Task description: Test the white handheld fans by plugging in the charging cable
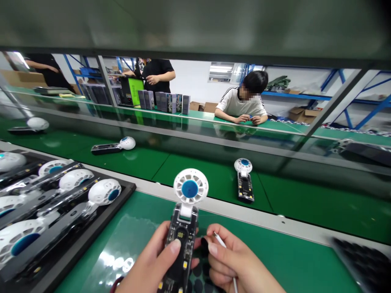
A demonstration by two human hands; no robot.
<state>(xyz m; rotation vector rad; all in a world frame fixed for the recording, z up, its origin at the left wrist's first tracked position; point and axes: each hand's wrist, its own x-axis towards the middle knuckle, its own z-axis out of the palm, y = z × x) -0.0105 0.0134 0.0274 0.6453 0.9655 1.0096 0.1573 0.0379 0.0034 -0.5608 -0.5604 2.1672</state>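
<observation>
My left hand (161, 256) is wrapped round a handheld fan (180, 232), its thumb resting on the dark front. The fan has a white round head with a blue centre, and a see-through body that shows a circuit board. Close beside it, my right hand (233, 256) is closed round a thin white stick tool (220, 240) with a narrow tip. A small black round pad (205, 242) is at the right fingertips, near the fan's side. Below the hands lies a sheet of black round pads (198, 283), partly hidden.
A black tray (122, 195) of similar fans stands at left. More fans (245, 183) lie on the green conveyor belt (171, 162) ahead. Another sheet of black pads (363, 260) is at right. Beyond, a co-worker (244, 101) sits at a bench. A shelf hangs overhead.
</observation>
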